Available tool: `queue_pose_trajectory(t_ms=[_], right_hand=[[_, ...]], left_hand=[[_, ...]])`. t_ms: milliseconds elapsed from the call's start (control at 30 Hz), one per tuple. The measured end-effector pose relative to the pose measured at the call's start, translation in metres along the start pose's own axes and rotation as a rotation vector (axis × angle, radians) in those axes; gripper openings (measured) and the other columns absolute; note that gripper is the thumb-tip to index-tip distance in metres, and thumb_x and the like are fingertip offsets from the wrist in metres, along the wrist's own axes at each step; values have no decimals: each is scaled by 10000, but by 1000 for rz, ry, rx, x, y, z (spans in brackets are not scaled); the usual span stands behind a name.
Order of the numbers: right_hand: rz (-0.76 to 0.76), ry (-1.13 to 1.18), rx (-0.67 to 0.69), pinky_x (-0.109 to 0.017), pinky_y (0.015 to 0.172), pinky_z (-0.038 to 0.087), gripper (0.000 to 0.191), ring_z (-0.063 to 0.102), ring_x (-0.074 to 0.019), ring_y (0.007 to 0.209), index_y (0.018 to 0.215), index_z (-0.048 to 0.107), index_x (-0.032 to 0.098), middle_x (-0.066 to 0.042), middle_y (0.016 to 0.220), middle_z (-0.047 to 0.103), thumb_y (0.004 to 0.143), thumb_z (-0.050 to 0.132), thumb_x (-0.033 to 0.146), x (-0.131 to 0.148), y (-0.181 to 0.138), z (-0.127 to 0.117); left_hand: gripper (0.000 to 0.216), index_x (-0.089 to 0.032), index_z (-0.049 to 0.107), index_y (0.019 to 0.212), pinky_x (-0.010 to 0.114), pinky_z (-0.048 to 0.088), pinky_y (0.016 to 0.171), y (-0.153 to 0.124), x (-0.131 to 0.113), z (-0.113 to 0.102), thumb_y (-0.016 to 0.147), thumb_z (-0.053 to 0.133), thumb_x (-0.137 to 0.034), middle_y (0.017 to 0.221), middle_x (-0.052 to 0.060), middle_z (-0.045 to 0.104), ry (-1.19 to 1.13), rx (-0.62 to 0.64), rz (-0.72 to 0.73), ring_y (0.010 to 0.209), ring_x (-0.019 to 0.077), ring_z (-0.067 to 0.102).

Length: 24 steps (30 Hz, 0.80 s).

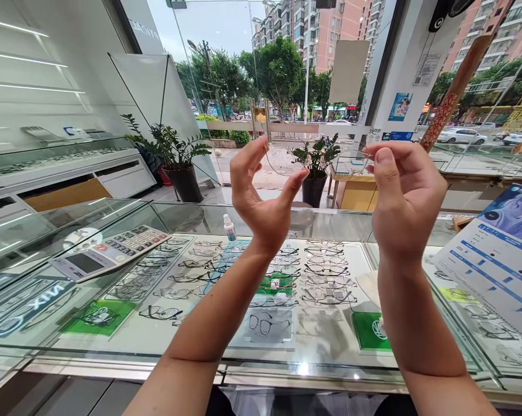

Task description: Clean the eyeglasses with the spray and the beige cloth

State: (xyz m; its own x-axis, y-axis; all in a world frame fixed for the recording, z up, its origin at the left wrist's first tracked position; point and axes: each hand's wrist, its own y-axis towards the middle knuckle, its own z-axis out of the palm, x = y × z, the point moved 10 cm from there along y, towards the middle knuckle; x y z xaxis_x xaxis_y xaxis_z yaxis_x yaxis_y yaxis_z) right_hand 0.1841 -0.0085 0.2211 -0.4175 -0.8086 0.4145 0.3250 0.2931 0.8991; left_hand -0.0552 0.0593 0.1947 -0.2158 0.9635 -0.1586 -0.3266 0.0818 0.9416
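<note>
Both my hands are raised at chest height over a glass display counter (226,352). Between them I hold up a pair of clear, almost frameless glasses (282,160) against the window light. My left hand (261,196) curls around the left lens, pinching its edge between thumb and fingers. The right lens (351,163) is gripped at its outer edge by the thumb and fingers of my right hand (406,196). The bridge between the lenses is hard to make out.
Inside the counter lie rows of several eyeglass frames (325,271) on a white tray. On its top stand a calculator (109,252), a small dropper bottle (230,227), a white cloth (369,286) and a blue-and-white leaflet (499,260). Potted plants (178,159) stand by the window.
</note>
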Motion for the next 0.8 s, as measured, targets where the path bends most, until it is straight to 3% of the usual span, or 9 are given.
queue_pose_trajectory(t_ms=[200, 300, 433, 633, 800], right_hand=[[93, 127, 17, -459, 990, 636, 193, 759, -254, 1102, 1066, 788, 293, -63, 1125, 781, 1098, 672, 444, -16, 2, 2], [119, 155, 40, -481, 1039, 636, 241, 755, -260, 1160, 1093, 788, 304, -58, 1148, 767, 1105, 649, 500, -23, 2, 4], [127, 171, 70, -505, 1070, 639, 288, 737, -269, 1217, 1123, 777, 304, -60, 1176, 753, 1108, 622, 547, -25, 1, 6], [89, 106, 20, -501, 1058, 641, 266, 732, -279, 1200, 1130, 774, 303, -68, 1180, 758, 1072, 680, 545, -16, -1, 4], [74, 114, 12, -508, 1068, 639, 326, 722, -294, 1245, 1159, 772, 292, -84, 1202, 749, 1049, 697, 590, -15, -2, 5]], left_hand=[[716, -329, 609, 1456, 631, 537, 1227, -4, -15, -6, 893, 904, -658, 1500, 92, 685, 139, -43, 21, 1551, 378, 588], [707, -351, 595, 1492, 628, 543, 1227, -4, -18, -4, 926, 853, -687, 1553, 90, 662, 191, -14, 29, 1580, 362, 567], [674, -374, 600, 1502, 590, 573, 1163, -3, -27, -8, 949, 836, -678, 1486, 68, 695, 208, -69, 116, 1502, 346, 639], [717, -403, 536, 1560, 567, 507, 1248, -1, 0, 0, 961, 830, -665, 1548, 61, 641, 15, -6, 55, 1514, 345, 635], [734, -387, 531, 1540, 562, 481, 1296, -2, 12, 1, 941, 848, -669, 1546, 72, 644, -15, -9, 27, 1525, 337, 630]])
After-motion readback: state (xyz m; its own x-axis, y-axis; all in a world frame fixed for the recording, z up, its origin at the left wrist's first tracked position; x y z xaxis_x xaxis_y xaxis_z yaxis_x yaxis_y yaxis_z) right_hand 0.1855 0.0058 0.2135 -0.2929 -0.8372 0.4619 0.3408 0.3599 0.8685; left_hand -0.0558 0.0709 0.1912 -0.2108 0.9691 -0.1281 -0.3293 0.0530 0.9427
